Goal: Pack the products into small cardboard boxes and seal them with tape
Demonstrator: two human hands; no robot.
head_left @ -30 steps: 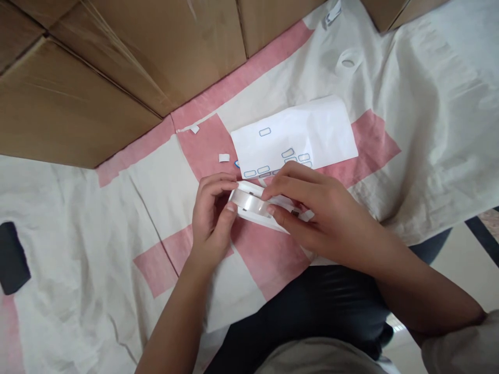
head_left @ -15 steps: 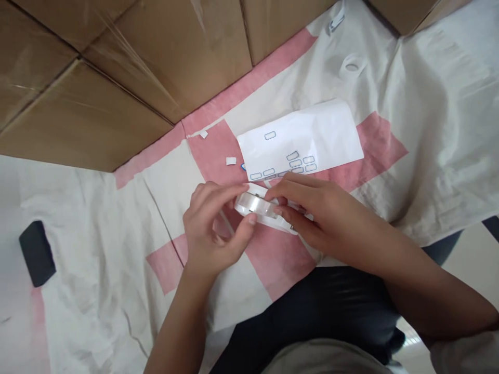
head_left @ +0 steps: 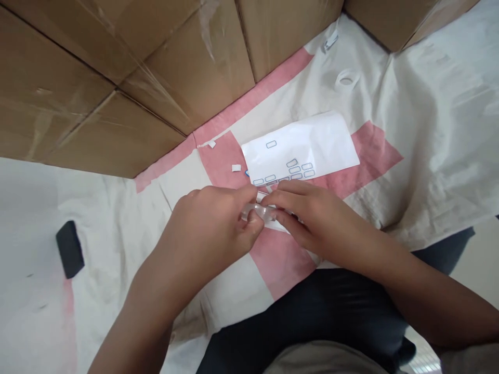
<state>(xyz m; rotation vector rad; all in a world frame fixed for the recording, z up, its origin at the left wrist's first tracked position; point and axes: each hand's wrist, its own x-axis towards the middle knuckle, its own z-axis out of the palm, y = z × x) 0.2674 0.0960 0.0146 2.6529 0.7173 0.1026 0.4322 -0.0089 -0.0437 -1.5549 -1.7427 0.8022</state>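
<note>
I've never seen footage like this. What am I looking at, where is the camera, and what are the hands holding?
No machine here: these are a person's bare hands, filmed by a camera on their head looking down. The left hand and right hand both pinch a clear tape roll over a white and pink cloth. Just beyond lies a white sheet with small blue-edged labels. Cardboard boxes stand behind it, and a small black object lies far left.
</note>
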